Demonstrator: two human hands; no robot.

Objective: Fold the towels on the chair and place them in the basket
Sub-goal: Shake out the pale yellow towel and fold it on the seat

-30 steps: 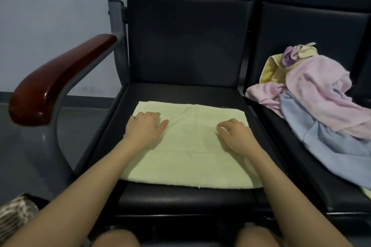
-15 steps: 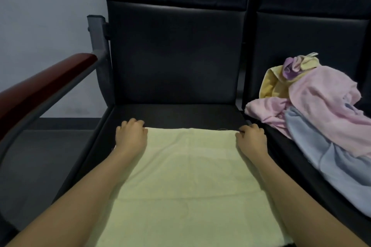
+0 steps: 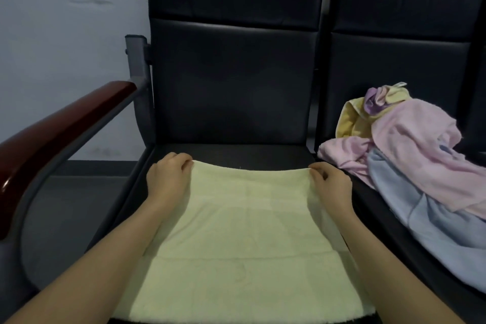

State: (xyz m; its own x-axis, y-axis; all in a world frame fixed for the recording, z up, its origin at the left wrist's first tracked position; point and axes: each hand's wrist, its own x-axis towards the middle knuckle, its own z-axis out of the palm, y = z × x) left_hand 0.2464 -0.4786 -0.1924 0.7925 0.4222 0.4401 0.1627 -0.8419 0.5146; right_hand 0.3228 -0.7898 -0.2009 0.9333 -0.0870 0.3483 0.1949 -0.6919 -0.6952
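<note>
Both hands pinch the far corners of a pale yellow-green terry towel (image 3: 242, 231), ready for a fold.

The towel lies flat on the black padded chair seat (image 3: 263, 150), its near edge at the seat front. The left hand (image 3: 168, 179) and right hand (image 3: 330, 181) each grip a far corner, fingers curled on cloth. Next, likely, draw that edge toward the near hem, keeping corners matched. Bare seat lies beyond; a red-brown wooden armrest (image 3: 60, 126) bounds the left, a heap of pink, blue and yellow towels (image 3: 410, 160) the right. No basket shows.

Pale wall (image 3: 65, 47) and grey floor (image 3: 68, 216) behind dark padded seating, dim light
</note>
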